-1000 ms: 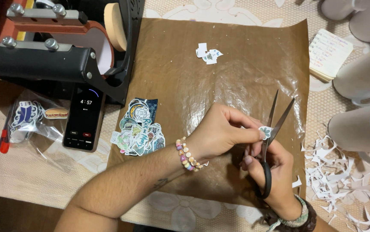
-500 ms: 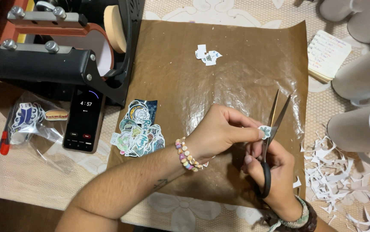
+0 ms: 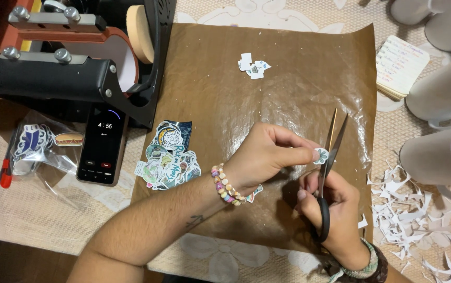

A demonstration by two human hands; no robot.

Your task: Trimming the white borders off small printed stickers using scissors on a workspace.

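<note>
My left hand (image 3: 267, 157), with a bead bracelet at the wrist, pinches a small printed sticker piece (image 3: 320, 155) between thumb and fingers. My right hand (image 3: 335, 215) grips black-handled scissors (image 3: 329, 157), whose blades stand slightly apart and point away from me, right at the sticker's edge. Both hands hover over a brown sheet of baking paper (image 3: 267, 94). A pile of cut-out colourful stickers (image 3: 168, 157) lies on the sheet's left edge, left of my left forearm. A few small cut pieces (image 3: 251, 66) rest at the sheet's far side.
A black heat press machine (image 3: 68, 63) stands at the far left, with a phone (image 3: 101, 145) showing a timer in front of it. A plastic bag of stickers (image 3: 37, 144) lies left. White paper scraps (image 3: 419, 209), white mugs (image 3: 440, 152) and a notepad (image 3: 399, 65) sit at the right.
The scissor blades have closed a little around the sticker piece and my left hand has turned it slightly. The phone's timer has counted on.
</note>
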